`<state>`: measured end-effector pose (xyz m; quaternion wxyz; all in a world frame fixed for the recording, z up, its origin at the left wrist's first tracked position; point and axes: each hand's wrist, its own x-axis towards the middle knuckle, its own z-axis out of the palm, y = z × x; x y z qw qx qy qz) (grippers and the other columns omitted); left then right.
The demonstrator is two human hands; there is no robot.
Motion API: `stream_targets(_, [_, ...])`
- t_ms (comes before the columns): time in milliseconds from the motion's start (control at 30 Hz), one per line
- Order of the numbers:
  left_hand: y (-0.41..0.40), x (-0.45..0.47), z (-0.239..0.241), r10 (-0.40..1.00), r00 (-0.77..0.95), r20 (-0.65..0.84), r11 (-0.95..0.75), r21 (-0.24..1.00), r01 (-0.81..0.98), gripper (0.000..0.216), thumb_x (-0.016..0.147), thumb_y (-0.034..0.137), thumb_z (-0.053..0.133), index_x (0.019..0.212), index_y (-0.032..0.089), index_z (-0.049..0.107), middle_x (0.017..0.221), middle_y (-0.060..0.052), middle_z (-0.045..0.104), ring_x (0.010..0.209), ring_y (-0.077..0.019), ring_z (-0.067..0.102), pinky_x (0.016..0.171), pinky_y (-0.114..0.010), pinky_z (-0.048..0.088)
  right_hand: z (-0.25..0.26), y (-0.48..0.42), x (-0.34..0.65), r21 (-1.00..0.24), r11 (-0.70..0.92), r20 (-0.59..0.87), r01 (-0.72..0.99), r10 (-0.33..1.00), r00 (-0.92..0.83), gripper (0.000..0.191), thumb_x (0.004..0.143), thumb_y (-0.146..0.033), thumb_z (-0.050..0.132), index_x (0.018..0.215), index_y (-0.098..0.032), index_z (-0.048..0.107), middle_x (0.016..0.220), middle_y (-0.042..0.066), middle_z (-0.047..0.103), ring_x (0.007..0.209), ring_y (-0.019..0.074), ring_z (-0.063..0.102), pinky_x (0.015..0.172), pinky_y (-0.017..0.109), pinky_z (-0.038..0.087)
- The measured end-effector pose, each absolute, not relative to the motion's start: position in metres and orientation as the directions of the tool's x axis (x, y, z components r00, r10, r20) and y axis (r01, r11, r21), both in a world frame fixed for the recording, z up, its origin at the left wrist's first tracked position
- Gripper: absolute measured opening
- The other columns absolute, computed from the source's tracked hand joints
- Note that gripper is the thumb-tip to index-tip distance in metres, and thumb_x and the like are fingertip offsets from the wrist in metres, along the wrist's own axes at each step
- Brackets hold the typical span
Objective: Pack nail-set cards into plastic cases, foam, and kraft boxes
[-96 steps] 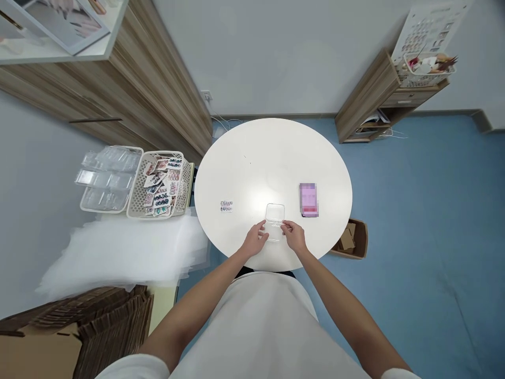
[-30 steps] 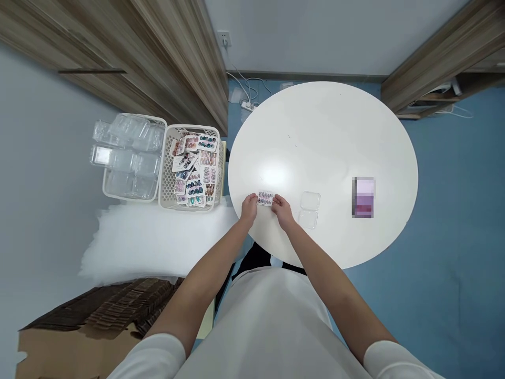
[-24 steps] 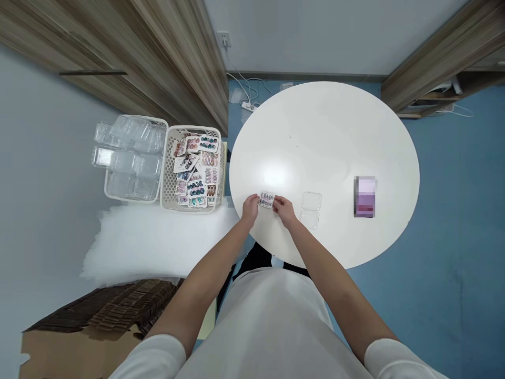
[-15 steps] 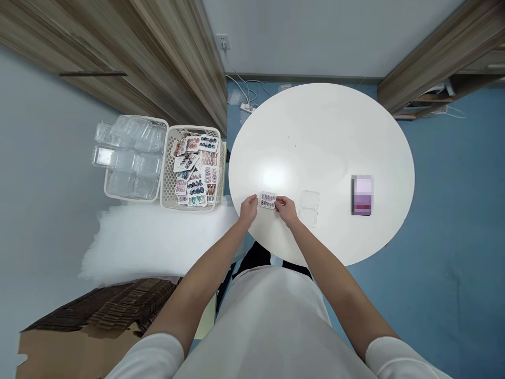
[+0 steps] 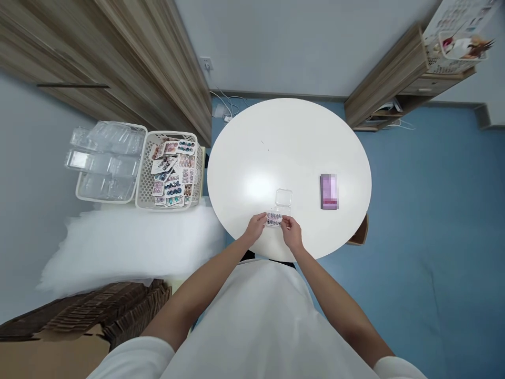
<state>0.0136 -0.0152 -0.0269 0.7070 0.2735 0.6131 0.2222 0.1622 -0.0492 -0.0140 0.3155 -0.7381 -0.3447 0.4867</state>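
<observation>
A small card of press-on nails (image 5: 274, 219) with two rows of patterned nails is held low over the near part of the table. My left hand (image 5: 255, 229) pinches its left edge. At the card's right edge, my right hand (image 5: 292, 233) has its fingers closed on it. Just behind the card lies an open clear plastic box (image 5: 283, 198); its far half is in plain view, while the near half is partly covered by the card and my right fingers.
The round white table (image 5: 292, 131) bears a purple pixelated box (image 5: 329, 191) on the right. To the left stand a white basket (image 5: 169, 208) of nail cards and another basket (image 5: 106, 201) of clear boxes. White sheeting (image 5: 134, 247) and stacked brown cardboard (image 5: 130, 310) lie nearer.
Both hands have brought the nail card from beside the clear box to its near half. My left fingers now meet the card's edge. The camera view has shifted to the right.
</observation>
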Motion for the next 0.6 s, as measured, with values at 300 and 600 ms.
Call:
stream_targets(300, [-0.012,0.053,-0.04,0.77,0.208,-0.603,0.549,0.793,0.265,0.024,0.078,0.028,0.045,0.09,0.015,0.061,0.088,-0.005,0.062,0.088,-0.0185,0.052,0.076,-0.028,0.038,-0.033,-0.052,0.204,-0.764,-0.596,-0.551,0.247,0.802,0.23,0.044,0.071,-0.031,0.053,0.114,-0.021,0.054,0.106,0.007,0.058,0.089,0.0171,0.055,0.079,0.034,0.046])
stream_targets(600, [0.004,0.063,-0.051,0.795,0.212,-0.569,0.476,0.801,0.363,0.015,0.076,0.02,0.045,0.068,0.015,0.057,0.061,0.001,0.051,0.061,-0.0127,0.045,0.06,-0.025,0.033,-0.055,-0.038,0.211,-0.728,-0.615,-0.585,0.304,0.788,0.192,0.046,0.071,-0.029,0.052,0.116,-0.022,0.054,0.105,0.005,0.057,0.077,0.0138,0.055,0.075,0.031,0.045])
